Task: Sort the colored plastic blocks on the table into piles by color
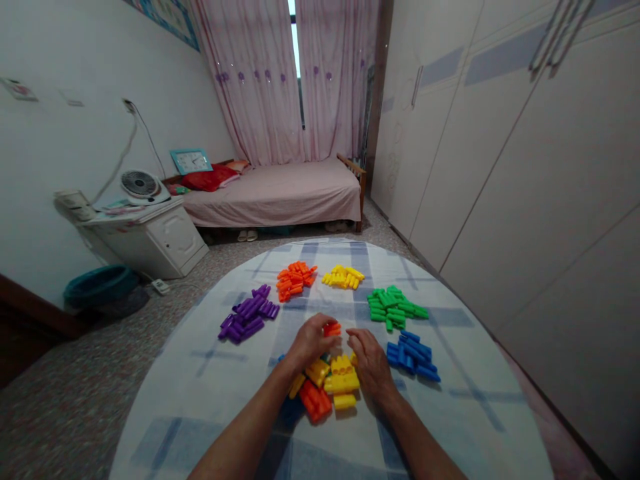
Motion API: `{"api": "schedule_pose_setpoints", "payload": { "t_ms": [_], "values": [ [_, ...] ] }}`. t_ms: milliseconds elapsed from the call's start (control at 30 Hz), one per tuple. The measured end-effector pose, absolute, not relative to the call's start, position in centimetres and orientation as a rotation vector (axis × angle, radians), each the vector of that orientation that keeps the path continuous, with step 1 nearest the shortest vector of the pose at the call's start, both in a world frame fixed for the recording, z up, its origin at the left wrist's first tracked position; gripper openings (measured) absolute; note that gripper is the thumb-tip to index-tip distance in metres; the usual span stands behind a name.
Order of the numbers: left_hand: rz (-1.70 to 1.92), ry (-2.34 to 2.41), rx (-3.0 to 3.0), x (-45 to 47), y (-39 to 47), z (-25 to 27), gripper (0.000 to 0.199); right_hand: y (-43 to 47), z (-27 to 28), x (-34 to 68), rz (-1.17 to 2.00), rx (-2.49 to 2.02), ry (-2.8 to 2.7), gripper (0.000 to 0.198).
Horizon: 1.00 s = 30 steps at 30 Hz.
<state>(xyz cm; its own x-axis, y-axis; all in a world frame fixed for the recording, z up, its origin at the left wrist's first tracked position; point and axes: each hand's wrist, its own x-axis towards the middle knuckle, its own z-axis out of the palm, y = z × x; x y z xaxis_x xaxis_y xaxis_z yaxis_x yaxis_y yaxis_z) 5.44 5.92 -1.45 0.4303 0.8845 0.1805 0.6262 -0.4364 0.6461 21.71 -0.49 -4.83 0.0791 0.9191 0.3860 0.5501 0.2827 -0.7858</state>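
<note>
My left hand [313, 343] is closed, its thumb and fingers round an orange plastic building block [334, 329]. Just right of it, my right hand [371, 363] has its fingers stretched forward and slightly bent, with nothing visible in them; its palm side is hidden. Under and between my wrists lies a mixed heap of tube-shaped blocks: yellow blocks [343, 381], red-orange blocks [315, 402] and dark blue blocks [291, 411], partly covered by my left forearm. The right hand is close beside the heap's yellow blocks.
Sorted piles ring the hands on the round table [190, 400]: purple blocks [247, 317], orange blocks [295, 280], yellow blocks [343, 277], green blocks [393, 307] and blue blocks [413, 355]. Beyond stand a bed [280, 200], a cabinet [173, 237] and a wardrobe [525, 200].
</note>
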Motion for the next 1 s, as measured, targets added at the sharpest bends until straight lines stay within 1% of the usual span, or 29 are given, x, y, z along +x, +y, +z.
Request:
{"api": "schedule_pose_setpoints", "payload": {
  "t_ms": [67,133,267,400,533,633,733,800,1000],
  "values": [
    [0.823,1.376,2.227,4.4,7.6,-1.5,0.026,-0.4,-5.0,21.7,0.487,-1.405,-1.584,0.026],
    [0.859,1.491,2.359,3.5,9.6,-1.4,0.026,-0.4,-5.2,21.7,0.490,-1.418,-1.585,0.025],
    [0.733,1.629,2.613,2.3,13.6,-1.3,0.022,-0.5,-5.3,21.7,0.474,-1.426,-1.580,0.023],
    [0.715,1.657,2.643,2.2,16.2,-1.4,0.019,-0.6,-5.2,21.7,0.457,-1.415,-1.576,0.023],
    [0.728,1.645,2.671,2.5,16.9,-1.8,0.020,-0.7,-4.9,21.7,0.466,-1.429,-1.589,0.024],
    [0.741,1.618,2.680,2.7,16.7,-1.7,0.021,-0.7,-4.8,21.7,0.477,-1.434,-1.600,0.024],
    [0.780,1.587,2.678,2.7,15.8,-1.0,0.030,-0.6,-4.8,21.8,0.475,-1.435,-1.603,0.025],
    [0.803,1.556,2.660,2.4,14.5,-0.4,0.032,-0.6,-4.9,21.8,0.476,-1.437,-1.612,0.025],
    [0.726,1.199,2.485,0.4,5.5,1.2,0.021,-0.5,-4.8,21.8,0.478,-1.449,-1.636,0.025]
  ]
}}
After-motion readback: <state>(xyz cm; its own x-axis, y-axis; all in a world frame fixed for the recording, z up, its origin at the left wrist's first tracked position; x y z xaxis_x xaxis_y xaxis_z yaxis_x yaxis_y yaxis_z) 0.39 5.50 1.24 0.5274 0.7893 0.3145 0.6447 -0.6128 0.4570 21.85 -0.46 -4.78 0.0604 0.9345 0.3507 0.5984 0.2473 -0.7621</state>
